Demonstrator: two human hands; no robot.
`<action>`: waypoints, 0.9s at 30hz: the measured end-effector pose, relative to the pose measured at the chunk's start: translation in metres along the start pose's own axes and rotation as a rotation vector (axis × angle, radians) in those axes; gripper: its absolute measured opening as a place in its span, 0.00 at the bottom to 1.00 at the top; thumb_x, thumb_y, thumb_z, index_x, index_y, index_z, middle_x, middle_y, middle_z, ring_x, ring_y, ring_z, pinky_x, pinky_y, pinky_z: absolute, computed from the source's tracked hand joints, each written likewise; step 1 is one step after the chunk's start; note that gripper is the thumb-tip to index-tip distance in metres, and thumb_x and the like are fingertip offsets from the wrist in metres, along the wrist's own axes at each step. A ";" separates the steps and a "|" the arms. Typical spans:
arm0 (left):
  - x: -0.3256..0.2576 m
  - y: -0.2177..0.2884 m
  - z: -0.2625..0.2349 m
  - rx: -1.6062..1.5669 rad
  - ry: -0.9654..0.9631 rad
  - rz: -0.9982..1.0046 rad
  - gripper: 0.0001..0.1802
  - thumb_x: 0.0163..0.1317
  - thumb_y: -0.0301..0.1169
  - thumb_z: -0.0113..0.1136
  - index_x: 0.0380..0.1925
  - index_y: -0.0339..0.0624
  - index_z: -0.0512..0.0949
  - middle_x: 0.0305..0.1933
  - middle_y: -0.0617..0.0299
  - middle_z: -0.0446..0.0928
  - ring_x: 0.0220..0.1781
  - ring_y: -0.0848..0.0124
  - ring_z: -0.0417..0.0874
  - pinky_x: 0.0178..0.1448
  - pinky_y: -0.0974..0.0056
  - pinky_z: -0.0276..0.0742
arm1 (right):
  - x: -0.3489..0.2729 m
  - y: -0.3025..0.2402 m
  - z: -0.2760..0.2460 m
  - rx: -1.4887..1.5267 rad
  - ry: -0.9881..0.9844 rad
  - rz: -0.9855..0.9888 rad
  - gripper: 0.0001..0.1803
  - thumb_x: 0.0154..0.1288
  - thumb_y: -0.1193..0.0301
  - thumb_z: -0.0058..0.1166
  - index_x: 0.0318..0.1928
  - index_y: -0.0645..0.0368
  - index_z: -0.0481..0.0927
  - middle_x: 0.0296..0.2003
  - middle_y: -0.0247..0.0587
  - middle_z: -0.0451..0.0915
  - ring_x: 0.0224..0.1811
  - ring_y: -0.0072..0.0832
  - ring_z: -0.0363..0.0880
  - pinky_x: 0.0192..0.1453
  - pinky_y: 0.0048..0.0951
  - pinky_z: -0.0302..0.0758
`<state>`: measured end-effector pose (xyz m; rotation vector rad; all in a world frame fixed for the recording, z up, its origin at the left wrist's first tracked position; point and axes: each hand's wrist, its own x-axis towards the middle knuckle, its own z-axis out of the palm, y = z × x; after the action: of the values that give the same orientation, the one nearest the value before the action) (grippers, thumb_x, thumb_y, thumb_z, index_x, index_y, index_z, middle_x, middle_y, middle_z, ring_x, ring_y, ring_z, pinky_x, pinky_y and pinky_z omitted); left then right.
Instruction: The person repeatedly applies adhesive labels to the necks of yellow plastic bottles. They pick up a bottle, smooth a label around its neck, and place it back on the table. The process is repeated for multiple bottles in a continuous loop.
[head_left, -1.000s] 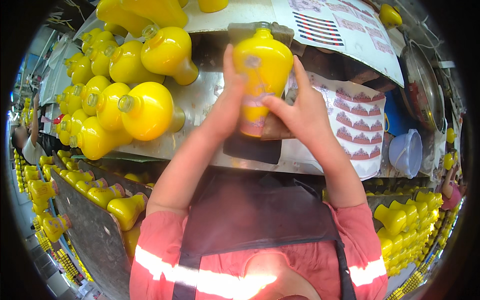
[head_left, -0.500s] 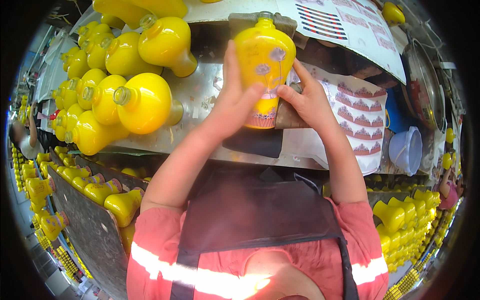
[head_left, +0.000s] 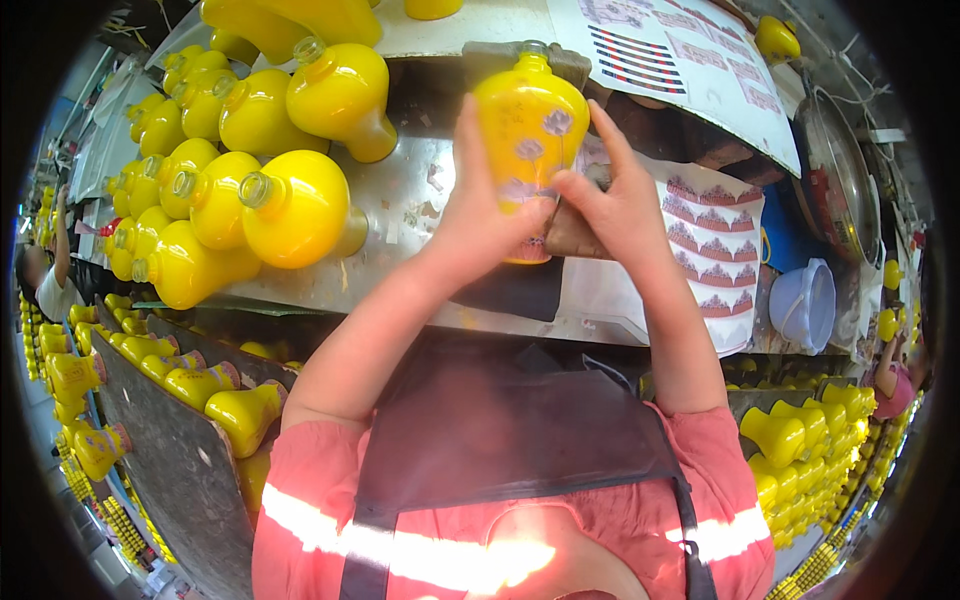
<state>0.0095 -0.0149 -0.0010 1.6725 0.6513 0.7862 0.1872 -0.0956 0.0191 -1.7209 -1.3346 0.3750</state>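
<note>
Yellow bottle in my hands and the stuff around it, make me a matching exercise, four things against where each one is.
Things:
1. yellow bottle
2. pile of yellow bottles
3. pale blue bucket
4. sheet of red-patterned labels

Places:
A. far right, by the bench edge
B. lying on their sides, left on the bench
C. held between left hand and right hand
D. just right of the hands

Pairs: 1-C, 2-B, 3-A, 4-D
</note>
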 end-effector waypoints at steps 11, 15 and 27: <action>0.016 -0.009 -0.006 0.092 0.161 0.143 0.57 0.62 0.41 0.68 0.79 0.30 0.43 0.78 0.34 0.50 0.81 0.42 0.56 0.83 0.49 0.54 | 0.028 -0.016 -0.037 0.678 0.020 0.247 0.12 0.74 0.70 0.60 0.53 0.61 0.83 0.43 0.31 0.82 0.45 0.15 0.79 0.50 0.19 0.77; 0.040 -0.003 -0.009 0.082 0.212 0.170 0.44 0.60 0.41 0.70 0.72 0.37 0.62 0.69 0.41 0.64 0.71 0.46 0.69 0.75 0.51 0.67 | 0.023 -0.045 -0.036 0.311 -0.052 0.001 0.17 0.70 0.75 0.62 0.58 0.61 0.81 0.51 0.35 0.83 0.52 0.21 0.81 0.60 0.24 0.75; 0.071 0.013 -0.006 0.092 0.320 0.058 0.19 0.67 0.40 0.59 0.50 0.37 0.81 0.53 0.47 0.76 0.58 0.50 0.75 0.66 0.54 0.71 | 0.061 -0.052 -0.031 -0.090 0.008 -0.359 0.12 0.65 0.77 0.62 0.49 0.62 0.83 0.38 0.44 0.86 0.38 0.34 0.88 0.43 0.30 0.82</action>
<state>0.0495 0.0401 0.0242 1.6690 0.8740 1.0928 0.1993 -0.0548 0.0942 -1.5112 -1.6381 0.1038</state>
